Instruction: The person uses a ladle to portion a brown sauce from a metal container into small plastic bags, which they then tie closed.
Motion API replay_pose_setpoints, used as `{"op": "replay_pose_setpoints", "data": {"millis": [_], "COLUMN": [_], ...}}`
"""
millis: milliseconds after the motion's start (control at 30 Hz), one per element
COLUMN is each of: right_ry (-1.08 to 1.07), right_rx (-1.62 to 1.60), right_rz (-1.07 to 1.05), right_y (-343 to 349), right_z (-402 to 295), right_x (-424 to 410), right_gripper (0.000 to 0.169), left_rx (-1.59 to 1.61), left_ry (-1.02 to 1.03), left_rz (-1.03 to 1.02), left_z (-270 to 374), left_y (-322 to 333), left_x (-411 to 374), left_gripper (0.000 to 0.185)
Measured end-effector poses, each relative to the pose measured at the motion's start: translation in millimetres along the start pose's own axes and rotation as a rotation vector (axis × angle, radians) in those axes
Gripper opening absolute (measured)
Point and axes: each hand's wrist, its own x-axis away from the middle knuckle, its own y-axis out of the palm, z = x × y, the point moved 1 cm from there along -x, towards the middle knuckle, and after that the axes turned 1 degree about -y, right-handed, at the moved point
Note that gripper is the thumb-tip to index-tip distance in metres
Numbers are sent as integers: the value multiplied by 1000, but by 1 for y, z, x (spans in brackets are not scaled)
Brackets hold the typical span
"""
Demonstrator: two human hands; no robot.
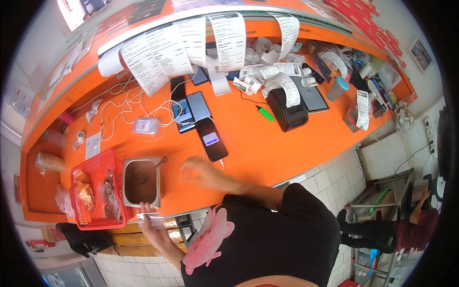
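My left hand (pixel 157 233) holds a small clear plastic bag (pixel 151 219) just off the counter's front edge, below a steel pan. That rectangular pan (pixel 160 186) contains a brown substance, and a spoon (pixel 162 161) leans out over its rim. Over the orange counter (pixel 247 150), right of the pan, my right hand (pixel 200 174) is blurred by motion, with its fingers loosely spread and no object visible in them. Against the pan's left side stands a red plastic basket (pixel 120 161). Inside it lie bagged orange pieces (pixel 84 193) and bagged brown pieces (pixel 109 201).
Several phones lie mid-counter, including a black one (pixel 212 141) on a white cable (pixel 221 165). A receipt printer (pixel 287 111), green highlighter (pixel 265 113) and lidded cup (pixel 337 89) sit to the right. Long receipts (pixel 227 43) hang overhead. Another person (pixel 412 229) stands far right.
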Motion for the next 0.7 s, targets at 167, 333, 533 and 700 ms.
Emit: {"op": "replay_pose_setpoints", "data": {"millis": [167, 333, 533, 700], "right_ry": [113, 150, 173, 121], "right_rx": [-355, -270, -317, -381], "right_rz": [-233, -257, -254, -83], "right_y": [36, 36, 40, 41], "right_z": [-59, -58, -56, -52], "right_x": [4, -3, 3, 9], "right_gripper": [24, 18, 12, 8], "left_rx": [2, -125, -91, -9], "left_ry": [-19, 49, 100, 296], "left_rz": [-125, -108, -5, 294], "left_z": [-18, -11, -12, -2], "left_y": [63, 70, 65, 60], "left_x": [26, 34, 32, 16], "left_gripper": [41, 37, 39, 35]}}
